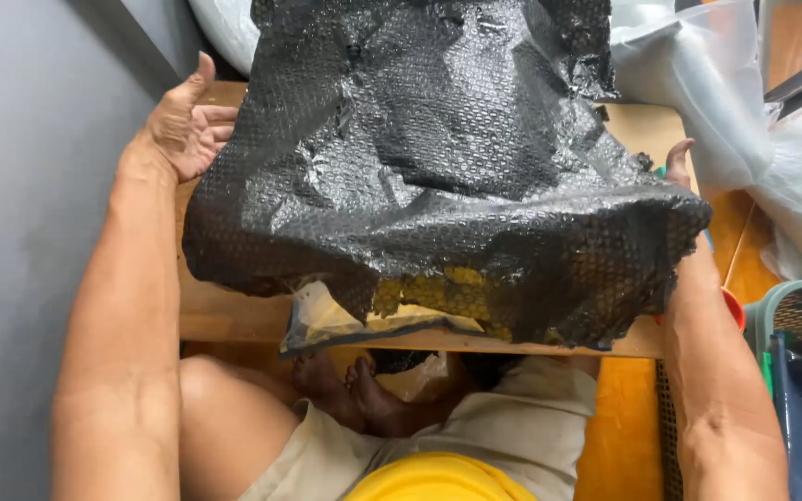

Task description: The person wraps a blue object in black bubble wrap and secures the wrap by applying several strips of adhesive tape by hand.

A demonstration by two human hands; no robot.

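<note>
While draped, black bubble wrap over yellow-filled bag.

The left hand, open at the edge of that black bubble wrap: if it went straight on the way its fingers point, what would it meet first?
The left hand points its fingers toward the black bubble wrap sheet, and they already seem to touch its edge. So the sheet comes first, though depth is hard to judge from above.

left hand: open, palm inward, thumb up | right hand: mostly hidden, thumb raised | forearms extended forward
</note>
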